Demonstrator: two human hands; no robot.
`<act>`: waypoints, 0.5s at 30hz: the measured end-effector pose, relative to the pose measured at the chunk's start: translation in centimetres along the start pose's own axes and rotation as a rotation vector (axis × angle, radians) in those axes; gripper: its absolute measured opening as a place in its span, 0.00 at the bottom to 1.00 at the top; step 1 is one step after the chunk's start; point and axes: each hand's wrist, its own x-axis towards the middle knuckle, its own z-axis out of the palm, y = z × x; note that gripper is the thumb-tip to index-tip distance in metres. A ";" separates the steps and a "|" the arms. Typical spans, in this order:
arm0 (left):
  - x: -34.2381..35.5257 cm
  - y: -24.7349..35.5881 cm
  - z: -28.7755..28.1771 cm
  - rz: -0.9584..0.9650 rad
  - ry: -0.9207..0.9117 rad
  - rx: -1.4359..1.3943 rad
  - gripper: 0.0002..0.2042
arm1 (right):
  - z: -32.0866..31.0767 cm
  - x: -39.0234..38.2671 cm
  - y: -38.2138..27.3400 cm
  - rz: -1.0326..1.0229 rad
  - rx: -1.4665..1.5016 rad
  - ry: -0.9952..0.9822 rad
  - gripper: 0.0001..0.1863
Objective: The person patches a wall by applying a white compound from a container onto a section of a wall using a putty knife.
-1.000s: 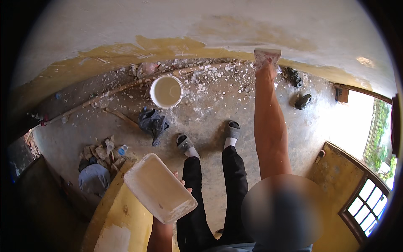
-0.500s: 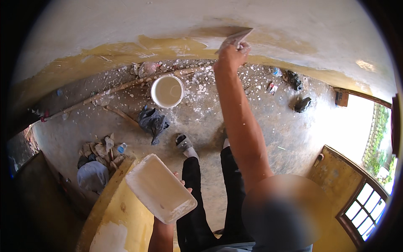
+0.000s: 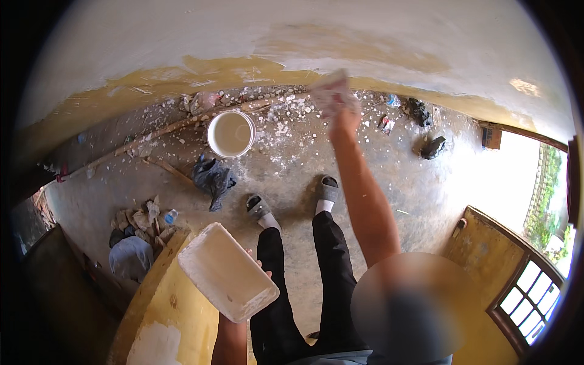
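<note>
White and rigid, the rectangular plaster tray sits on your left hand, low in the view just left of your black trouser legs, with your fingers curled up round its far edge from underneath. It looks like a light, stiff plastic thing when bare, but wet filler would weigh it down and make the rim slick, so I'd judge a flat palm under its middle steadier than a pinch at one edge. Your right hand is stretched out to the wall, closed round a pale, plaster-smeared tool I can't make out clearly; it meets the wall where cream filler gives way to yellow paint. Below, a white bucket stands on the debris-strewn floor.
</note>
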 end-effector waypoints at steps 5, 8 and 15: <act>0.3 -1.1 0.2 -0.031 0.047 -0.021 0.32 | -11.3 10.0 -7.7 -0.095 0.144 0.384 0.13; 0.9 -2.0 0.6 -0.058 -0.005 -0.043 0.32 | -12.1 13.1 -12.4 -0.154 -0.465 0.395 0.18; 1.2 -2.8 0.7 -0.089 -0.029 -0.064 0.32 | -0.4 6.3 -10.6 -0.335 -0.352 0.268 0.13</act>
